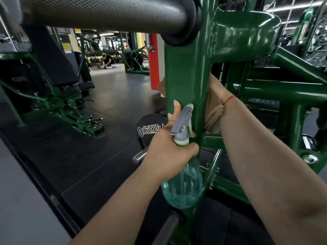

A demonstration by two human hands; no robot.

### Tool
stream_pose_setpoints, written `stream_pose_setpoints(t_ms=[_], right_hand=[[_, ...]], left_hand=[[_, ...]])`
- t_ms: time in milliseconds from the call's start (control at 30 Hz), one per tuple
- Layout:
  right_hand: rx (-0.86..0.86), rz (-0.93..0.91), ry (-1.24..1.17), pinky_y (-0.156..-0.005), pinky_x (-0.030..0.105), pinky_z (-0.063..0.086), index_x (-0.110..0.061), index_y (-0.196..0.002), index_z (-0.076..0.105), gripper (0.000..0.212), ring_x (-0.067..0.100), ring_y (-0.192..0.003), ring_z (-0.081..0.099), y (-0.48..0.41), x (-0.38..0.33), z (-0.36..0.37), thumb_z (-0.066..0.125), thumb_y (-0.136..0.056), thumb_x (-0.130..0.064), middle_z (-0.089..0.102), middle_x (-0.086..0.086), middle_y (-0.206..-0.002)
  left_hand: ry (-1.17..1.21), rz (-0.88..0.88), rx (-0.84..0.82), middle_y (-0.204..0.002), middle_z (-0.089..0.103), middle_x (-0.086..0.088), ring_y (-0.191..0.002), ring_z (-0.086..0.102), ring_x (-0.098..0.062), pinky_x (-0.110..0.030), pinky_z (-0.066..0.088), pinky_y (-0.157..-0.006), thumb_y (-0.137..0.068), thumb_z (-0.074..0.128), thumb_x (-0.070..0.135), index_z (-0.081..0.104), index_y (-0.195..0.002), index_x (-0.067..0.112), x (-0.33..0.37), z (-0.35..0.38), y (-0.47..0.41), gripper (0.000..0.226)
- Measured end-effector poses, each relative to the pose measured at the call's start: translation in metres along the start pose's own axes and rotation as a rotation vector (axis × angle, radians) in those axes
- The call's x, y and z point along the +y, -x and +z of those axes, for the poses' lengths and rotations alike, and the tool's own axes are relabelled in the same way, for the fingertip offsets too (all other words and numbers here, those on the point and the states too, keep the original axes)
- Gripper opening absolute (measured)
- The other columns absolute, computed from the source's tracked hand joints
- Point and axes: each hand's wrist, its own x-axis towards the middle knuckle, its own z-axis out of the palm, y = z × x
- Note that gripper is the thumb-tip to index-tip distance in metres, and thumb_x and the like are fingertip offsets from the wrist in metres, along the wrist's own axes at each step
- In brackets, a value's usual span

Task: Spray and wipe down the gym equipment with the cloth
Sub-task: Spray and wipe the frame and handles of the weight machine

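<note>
Left hands-side: left hand [169,149] grips the spray bottle [184,183] round its neck, thumb curled across the front and forefinger stretched up along the green upright post [185,76]. The bottle is clear teal and tilted, with its grey trigger head [182,121] just beside the post's near face.

Right hand [217,89] reaches behind the same post, with only the back of the hand and the wrist showing. A red thread [229,99] is round the wrist. The beige cloth [213,115] is bunched between the heel of that hand and the post's right side. A beige edge also shows past the post's left side. Fingers are hidden behind the post, so cannot tell whether they curl on the cloth.

Above: dark textured roller pad [106,11] meets the post at a black end cap. Low, left of the post: black pad with "OLYMPIA" lettering [150,128]. Dark gym floor [106,103], more green machines around. Far back, a person [107,61] crouches on the floor.
</note>
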Motion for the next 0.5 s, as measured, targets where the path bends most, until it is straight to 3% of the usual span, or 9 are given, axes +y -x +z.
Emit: stream_pose_setpoints(t_ms=[33,100,167,200,267,333,367,433,500], right_hand=[[-0.052,0.004,0.009,-0.043,0.014,0.046,-0.012,-0.069,0.057,0.048,0.003,-0.034,0.054,0.005,0.003,-0.001,0.036,-0.110,-0.025,0.057,-0.006,-0.041],[-0.113,0.090,-0.037,-0.039,0.016,0.045,-0.011,-0.049,0.064,0.068,0.007,-0.031,0.053,0.016,0.006,0.000,0.037,-0.109,-0.026,0.057,-0.001,-0.039],[-0.152,0.264,-0.218,-0.033,0.019,0.044,-0.004,-0.038,0.064,0.077,0.013,-0.031,0.056,0.027,0.008,0.005,0.039,-0.107,-0.028,0.060,0.006,-0.042],[-0.170,0.339,-0.267,-0.037,0.019,0.047,0.001,-0.045,0.068,0.070,0.016,-0.035,0.060,0.030,0.009,0.009,0.044,-0.105,-0.027,0.065,0.010,-0.050],[-0.167,0.370,-0.321,-0.063,0.023,0.057,0.004,-0.088,0.074,0.035,0.020,-0.062,0.072,0.038,0.027,0.008,0.056,-0.095,-0.026,0.075,0.011,-0.083],[-0.125,0.414,-0.401,-0.086,0.030,0.055,-0.007,-0.123,0.065,0.039,0.023,-0.106,0.070,0.038,0.044,0.004,0.049,-0.101,-0.035,0.071,0.014,-0.118],[-0.131,0.426,-0.432,-0.087,0.030,0.054,-0.011,-0.122,0.066,0.039,0.020,-0.111,0.068,0.037,0.052,0.000,0.044,-0.104,-0.038,0.070,0.014,-0.120],[-0.194,0.418,-0.447,-0.078,0.022,0.058,-0.010,-0.082,0.075,0.052,0.015,-0.094,0.073,0.041,0.064,-0.003,0.039,-0.106,-0.039,0.075,0.017,-0.099],[-0.223,0.409,-0.525,-0.095,0.012,0.047,-0.009,-0.041,0.065,0.079,0.021,-0.120,0.062,0.051,0.069,-0.002,0.031,-0.108,-0.034,0.068,0.022,-0.121]], left_hand=[[-0.008,-0.014,0.003,-0.143,0.051,-0.023,-0.062,0.060,0.004,-0.012,0.040,-0.051,-0.081,0.069,0.003,0.060,-0.133,0.013,0.001,0.000,0.001,0.054],[-0.023,-0.027,0.003,-0.136,0.059,-0.018,-0.071,0.066,-0.006,-0.015,0.041,-0.055,-0.079,0.070,0.004,0.068,-0.116,0.013,0.001,0.001,0.002,0.038],[-0.003,-0.051,0.005,-0.110,0.069,-0.016,-0.065,0.058,-0.010,-0.019,0.042,-0.056,-0.078,0.071,0.004,0.070,-0.101,0.009,0.000,0.000,0.002,0.023],[0.005,-0.063,0.010,-0.100,0.069,-0.016,-0.064,0.055,-0.011,-0.022,0.043,-0.058,-0.078,0.072,0.005,0.071,-0.098,0.010,0.000,-0.002,0.002,0.021],[0.011,-0.087,0.010,-0.095,0.067,-0.018,-0.069,0.053,-0.013,-0.028,0.044,-0.063,-0.073,0.075,0.012,0.073,-0.096,0.013,-0.002,-0.003,0.002,0.022],[0.011,-0.086,0.004,-0.097,0.066,-0.022,-0.072,0.055,-0.016,-0.035,0.045,-0.066,-0.069,0.074,0.016,0.074,-0.092,0.016,-0.002,-0.004,0.001,0.023],[-0.003,-0.077,0.009,-0.097,0.068,-0.019,-0.071,0.057,-0.019,-0.037,0.047,-0.065,-0.070,0.075,0.014,0.074,-0.091,0.018,-0.002,-0.004,0.002,0.021],[-0.037,-0.068,0.028,-0.098,0.070,-0.012,-0.075,0.062,-0.026,-0.041,0.051,-0.067,-0.076,0.074,0.007,0.074,-0.092,0.021,-0.001,-0.002,0.003,0.021],[-0.052,-0.071,0.044,-0.099,0.072,-0.007,-0.080,0.065,-0.030,-0.042,0.054,-0.069,-0.078,0.073,0.005,0.074,-0.095,0.020,0.001,0.000,0.004,0.024]])
